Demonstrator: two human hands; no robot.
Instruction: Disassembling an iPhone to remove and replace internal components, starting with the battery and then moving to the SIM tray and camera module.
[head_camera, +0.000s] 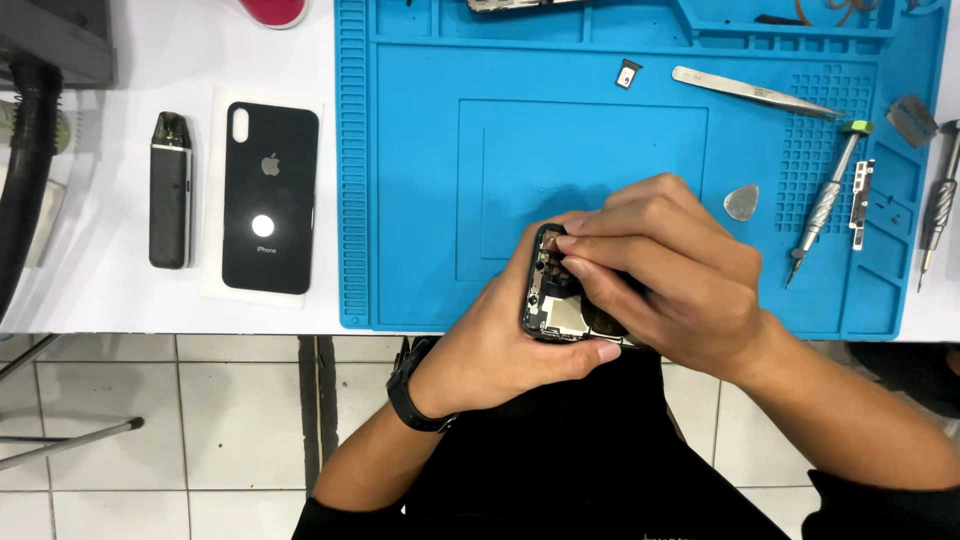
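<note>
Both our hands are clamped on the opened black phone body (560, 300). Our left hand (500, 350) cradles it; our right hand (670, 270) pinches inside, above the blue silicone mat (420, 200).

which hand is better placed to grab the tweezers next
Right. The right hand is nearer the tweezers; the left hand cradles the opened phone.

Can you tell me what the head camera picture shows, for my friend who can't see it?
Two hands hold an opened phone over a blue work mat: the left hand cradles it while the right hand presses fingertips inside it. Tweezers, a screwdriver and a pick lie on the mat, and a black phone back cover lies on the white table.
</note>
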